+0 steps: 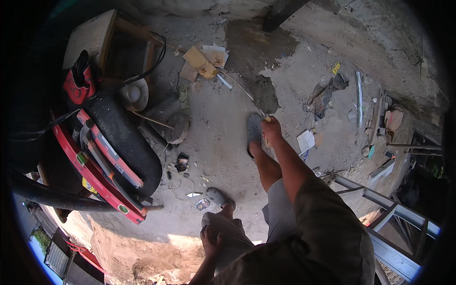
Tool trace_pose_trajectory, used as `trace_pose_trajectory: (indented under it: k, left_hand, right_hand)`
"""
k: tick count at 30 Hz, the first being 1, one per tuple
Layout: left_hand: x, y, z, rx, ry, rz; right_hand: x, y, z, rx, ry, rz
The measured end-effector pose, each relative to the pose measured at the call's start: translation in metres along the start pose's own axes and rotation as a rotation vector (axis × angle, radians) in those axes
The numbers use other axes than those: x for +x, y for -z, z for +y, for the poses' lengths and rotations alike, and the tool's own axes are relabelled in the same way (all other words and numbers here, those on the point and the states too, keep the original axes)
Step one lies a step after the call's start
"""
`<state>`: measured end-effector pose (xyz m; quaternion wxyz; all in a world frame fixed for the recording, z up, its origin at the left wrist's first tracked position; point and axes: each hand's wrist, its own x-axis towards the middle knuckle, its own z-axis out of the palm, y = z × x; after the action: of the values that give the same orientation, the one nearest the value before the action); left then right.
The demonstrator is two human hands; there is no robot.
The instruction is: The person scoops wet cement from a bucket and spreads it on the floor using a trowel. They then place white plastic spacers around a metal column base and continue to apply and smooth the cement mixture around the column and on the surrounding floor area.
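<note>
My right hand (271, 128) is closed round the pale handle end (267, 118) of a long thin rod (237, 84), which reaches up-left across the dirty concrete floor (209, 114) beside a dark damp patch (266, 90). My right foot in a grey clog (253, 126) is just left of that hand. My left hand (211, 240) lies against my grey-clothed left leg (229, 230), fingers slightly curled and apart. My left clog (214, 195) rests near small scraps.
At left are a black cylinder (128, 147) bearing red levels (71, 156), a wooden stool (88, 38), a red-and-black bag (76, 83) and a pale round lamp-like object (134, 97). Cardboard scraps (199, 61) lie behind. Metal ladder-like frames (389, 242) stand lower right; a rough wall (389, 38) runs along upper right.
</note>
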<state>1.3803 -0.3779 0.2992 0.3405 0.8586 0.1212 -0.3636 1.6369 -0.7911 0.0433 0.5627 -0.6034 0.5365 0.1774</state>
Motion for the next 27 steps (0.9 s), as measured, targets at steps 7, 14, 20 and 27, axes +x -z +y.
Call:
trace_pose_trajectory:
  k: [7, 14, 20, 27]
  left_hand:
    - [0.026, -0.027, 0.071, 0.097, 0.209, -0.275]
    - [0.021, -0.04, 0.084, 0.076, 0.268, -0.362]
    - [0.023, -0.028, 0.079, 0.127, 0.159, -0.368]
    - [0.057, 0.056, 0.117, 0.139, 0.007, -0.18]
  right_hand:
    - [0.22, -0.011, -0.201, -0.162, -0.21, -0.021]
    - [0.197, 0.023, -0.106, -0.382, -0.005, 0.039]
    - [0.213, 0.028, -0.144, -0.584, 0.103, 0.165]
    - [0.106, 0.045, -0.134, -0.65, 0.117, 0.234]
